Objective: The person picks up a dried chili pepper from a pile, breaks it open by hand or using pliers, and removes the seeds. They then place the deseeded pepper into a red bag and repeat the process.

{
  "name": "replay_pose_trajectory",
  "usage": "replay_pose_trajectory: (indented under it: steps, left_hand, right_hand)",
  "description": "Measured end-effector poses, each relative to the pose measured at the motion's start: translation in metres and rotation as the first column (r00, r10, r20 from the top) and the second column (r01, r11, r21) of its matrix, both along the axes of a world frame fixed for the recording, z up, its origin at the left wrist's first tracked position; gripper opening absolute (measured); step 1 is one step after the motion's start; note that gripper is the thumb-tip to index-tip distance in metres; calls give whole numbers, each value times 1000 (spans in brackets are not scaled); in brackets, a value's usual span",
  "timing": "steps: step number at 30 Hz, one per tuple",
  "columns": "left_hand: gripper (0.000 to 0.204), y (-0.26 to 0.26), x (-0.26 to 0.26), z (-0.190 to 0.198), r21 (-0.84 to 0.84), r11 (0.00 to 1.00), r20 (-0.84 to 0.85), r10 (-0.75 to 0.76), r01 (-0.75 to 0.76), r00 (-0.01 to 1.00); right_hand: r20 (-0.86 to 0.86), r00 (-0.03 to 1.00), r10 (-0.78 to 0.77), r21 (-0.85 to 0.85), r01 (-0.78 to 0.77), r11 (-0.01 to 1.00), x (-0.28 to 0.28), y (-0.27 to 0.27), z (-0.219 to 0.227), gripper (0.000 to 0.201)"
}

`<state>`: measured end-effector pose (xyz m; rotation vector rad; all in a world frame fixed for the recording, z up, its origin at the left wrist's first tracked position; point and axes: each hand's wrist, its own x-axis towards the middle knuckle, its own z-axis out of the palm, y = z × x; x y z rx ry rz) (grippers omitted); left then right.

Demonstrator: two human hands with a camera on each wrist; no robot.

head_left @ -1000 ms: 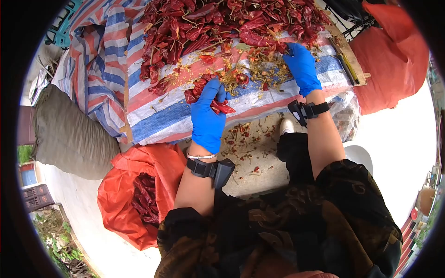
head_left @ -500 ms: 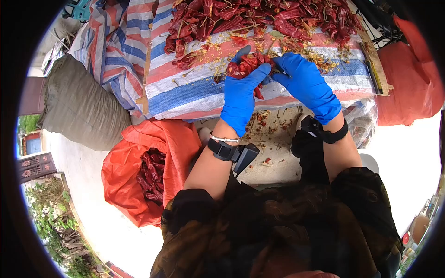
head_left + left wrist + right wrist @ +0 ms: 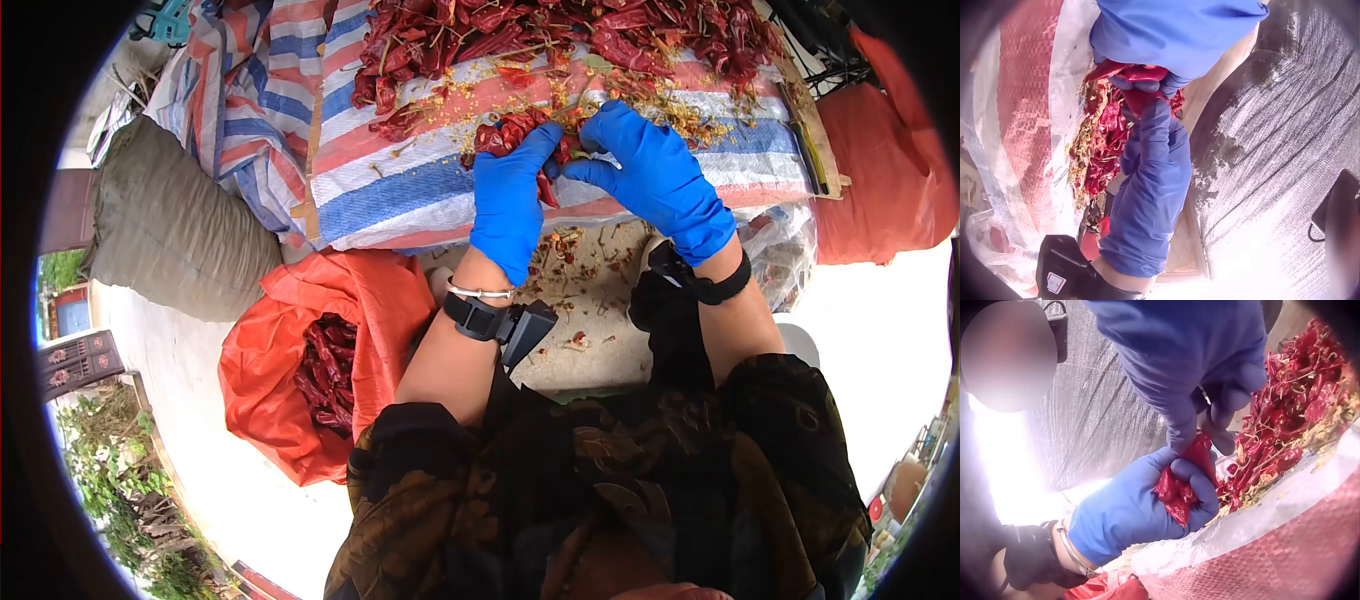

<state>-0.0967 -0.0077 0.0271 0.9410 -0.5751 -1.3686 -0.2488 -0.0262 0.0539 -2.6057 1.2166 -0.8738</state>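
Observation:
Both hands wear blue gloves and meet over the near part of a striped woven sheet (image 3: pixel 390 205). My left hand (image 3: pixel 508 200) grips a small bunch of dried red chili peppers (image 3: pixel 1175 495), its fingers curled round them. Between the thumb and fingers of my right hand (image 3: pixel 655 180) is the end of one chili pepper (image 3: pixel 1199 453), which sticks up from the left hand's bunch. The pepper's stem is hidden by the right fingers. Beyond the hands lies a large heap of dried chili peppers (image 3: pixel 480 45) with yellow seeds and stems scattered before it.
An open red sack (image 3: pixel 385 330) with dried peppers inside stands at the lower left. Behind it leans a full grey sack (image 3: pixel 180 225); another red sack (image 3: pixel 890 175) is at the right. A long yellow-and-black tool (image 3: pixel 808 158) lies along the sheet's right edge. Scraps (image 3: pixel 575 340) litter the floor.
The right hand has come from the heap's edge to the left hand, and now pinches a pepper there. The left hand keeps its bunch. The head view has shifted, then steadied.

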Motion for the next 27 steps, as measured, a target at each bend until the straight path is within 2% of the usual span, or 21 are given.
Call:
replay_pose_trajectory:
  steps: [1,2,4,5,7,8,10,11,13,14,16,17,18,20,21,23,24,25,26,27]
  left_hand:
    - [10,0,2,0,-20,999,60,-25,26,998]
    - [10,0,2,0,-19,999,60,-25,26,998]
    - [13,1,2,5,-25,998,75,-47,49,996]
    - [13,2,0,7,-27,998,73,-49,51,996]
    - [18,3,-3,13,-213,955,118,-186,208,975]
    - [18,5,-2,15,-213,954,117,-188,210,975]
    - [22,7,3,19,-123,939,264,-281,321,923]
    - [22,8,4,17,-123,939,263,-282,322,923]
    - [22,8,5,14,-189,934,144,-278,302,950]
    - [22,9,3,13,-189,934,144,-279,304,949]
    - [21,15,-2,14,-175,966,-133,-216,192,967]
    - [21,17,-2,16,-177,965,-132,-218,194,967]
    - [21,19,-2,19,-203,957,-181,-243,205,953]
    - [21,20,0,22,-232,947,-225,-273,221,935]
    - [21,21,2,24,-226,937,-268,-324,268,907]
    - [22,20,1,22,-219,922,-311,-376,319,873]
    - [23,17,-2,20,-205,938,-288,-331,280,899]
    - [25,14,-3,19,-193,952,-265,-284,238,921]
    - [25,14,-3,20,-195,951,-266,-285,239,921]
    - [27,14,-4,25,-219,937,58,-264,271,963]
  right_hand:
    - [60,998,23,-121,-15,993,0,-1,-5,30]
    - [60,998,23,-121,-15,993,-1,-1,-8,30]
    - [150,989,3,18,-5,1000,-1,0,-9,21]
    - [148,989,1,17,-3,1000,-2,0,-7,21]
    - [255,966,-38,58,24,998,-2,1,0,16]
    - [254,966,-41,58,27,998,-2,1,2,16]
    - [615,788,-26,349,-243,905,-3,1,6,15]
    - [614,789,-27,350,-241,905,-1,3,9,15]
    - [727,599,-335,631,-391,670,4,11,15,15]
    - [727,599,-335,631,-390,671,6,13,10,15]
    - [759,630,-163,397,-249,884,18,17,7,13]
    - [699,330,-635,702,-483,522,19,19,11,11]
    - [700,328,-634,701,-483,525,17,17,6,11]
    - [708,174,-685,499,-809,311,9,12,-6,9]
    - [709,170,-684,497,-809,315,8,11,-4,9]
    - [714,136,-687,370,-906,205,7,13,3,10]
    - [714,133,-687,369,-906,208,9,13,7,10]
    - [815,288,-502,531,-718,450,12,13,12,12]
    - [809,486,-330,559,-466,686,13,13,17,14]
    - [747,632,-208,497,-322,805,7,10,21,16]
